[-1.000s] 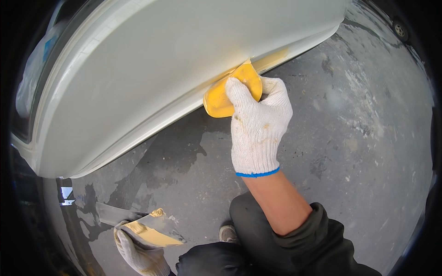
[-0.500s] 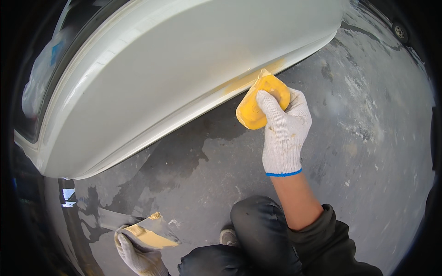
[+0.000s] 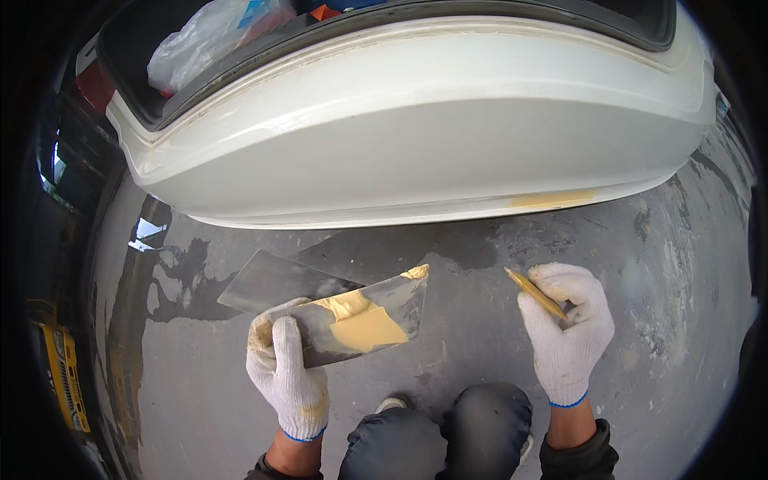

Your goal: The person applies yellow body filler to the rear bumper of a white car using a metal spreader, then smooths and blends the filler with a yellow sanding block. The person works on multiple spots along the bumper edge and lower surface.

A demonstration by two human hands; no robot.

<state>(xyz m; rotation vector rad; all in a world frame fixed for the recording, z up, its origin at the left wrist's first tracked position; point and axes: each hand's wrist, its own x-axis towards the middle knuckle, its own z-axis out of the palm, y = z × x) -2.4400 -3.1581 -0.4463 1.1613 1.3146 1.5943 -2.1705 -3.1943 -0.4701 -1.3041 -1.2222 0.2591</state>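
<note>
My left hand [image 3: 292, 368], gloved in white knit, grips a thin grey plate [image 3: 316, 352] bearing a smooth patch of pale yellow putty [image 3: 364, 326]. A smaller lump of putty sticks to the plate's far right corner. Partly behind this plate is a second grey sheet [image 3: 268, 282]; whether my hand holds it too I cannot tell. In my right hand [image 3: 572, 332], a yellow spreader [image 3: 538, 294] is pinched between thumb and fingers, seen almost edge-on, apart from the plate. Ahead, a yellow putty smear [image 3: 552, 198] lies along the lower edge of a white car bumper [image 3: 384, 152].
The car's open boot holds a clear plastic bag [image 3: 216, 44]. My knees [image 3: 488, 432] are bent near the bottom of the view. Grey floor [image 3: 432, 352] with dark stains surrounds me. A yellow object [image 3: 68, 376] stands at the far left.
The view has turned left toward the car's middle. My right hand has drawn back from the bumper with the spreader, now edge-on. My left hand and the putty plate appear nearer the view's centre.
</note>
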